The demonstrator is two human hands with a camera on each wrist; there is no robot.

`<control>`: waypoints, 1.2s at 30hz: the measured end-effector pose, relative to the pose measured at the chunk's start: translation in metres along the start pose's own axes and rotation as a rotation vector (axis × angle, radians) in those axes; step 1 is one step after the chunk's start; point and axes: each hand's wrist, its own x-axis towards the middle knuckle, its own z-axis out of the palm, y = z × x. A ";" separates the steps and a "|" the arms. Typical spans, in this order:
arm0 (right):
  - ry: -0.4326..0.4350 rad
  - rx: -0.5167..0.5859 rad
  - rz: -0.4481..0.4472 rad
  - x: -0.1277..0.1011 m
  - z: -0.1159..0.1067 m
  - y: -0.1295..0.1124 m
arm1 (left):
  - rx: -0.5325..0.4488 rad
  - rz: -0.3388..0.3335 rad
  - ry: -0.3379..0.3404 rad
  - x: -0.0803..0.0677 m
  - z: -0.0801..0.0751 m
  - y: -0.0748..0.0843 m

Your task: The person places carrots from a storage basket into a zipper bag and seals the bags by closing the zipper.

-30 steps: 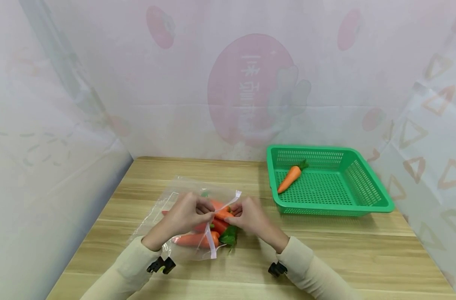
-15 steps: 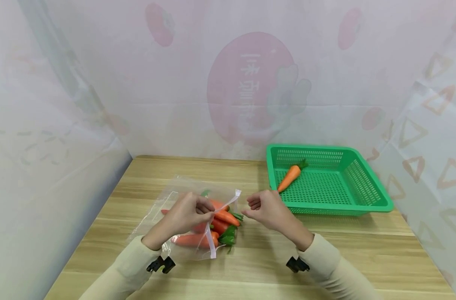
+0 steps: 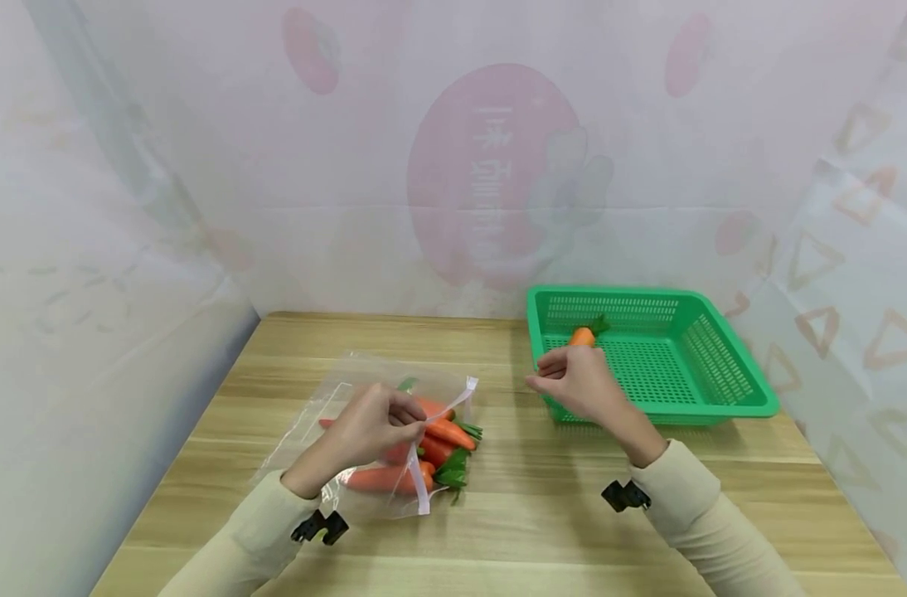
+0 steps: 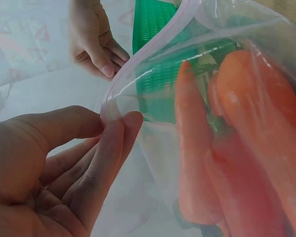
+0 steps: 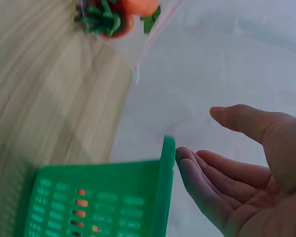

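A clear zip bag [image 3: 349,406] holding several orange carrots [image 3: 442,431] lies on the wooden table. My left hand [image 3: 371,427] pinches the bag's zip strip [image 4: 119,101] between thumb and fingers, lifting the mouth. My right hand [image 3: 573,383] hovers empty with loosely curled fingers over the near left corner of a green basket [image 3: 722,365]. One carrot [image 3: 582,336] lies in the basket, partly hidden behind that hand. In the right wrist view the hand [image 5: 237,163] is relaxed above the basket rim [image 5: 166,192].
The table [image 3: 543,522] is enclosed by pale printed curtains at the back and both sides. The basket stands at the back right. Bare wood shows along the front and between bag and basket.
My right hand let go of the bag and moved right and back, from the bag's mouth to the basket's near corner. The left hand kept its pinch.
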 end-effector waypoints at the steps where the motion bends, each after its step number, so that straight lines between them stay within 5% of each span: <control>1: 0.002 -0.002 0.008 0.001 -0.003 0.004 | -0.001 -0.004 -0.002 0.000 0.000 0.000; 13: 0.034 -0.050 0.174 0.014 -0.019 0.043 | 0.003 0.008 -0.003 0.000 -0.001 0.002; 23: 0.005 -0.102 0.325 0.030 -0.003 0.052 | -0.019 -0.003 -0.005 -0.002 0.001 0.000; 36: 0.071 -0.168 0.542 0.053 0.017 0.057 | -0.001 0.008 0.011 -0.002 0.002 -0.004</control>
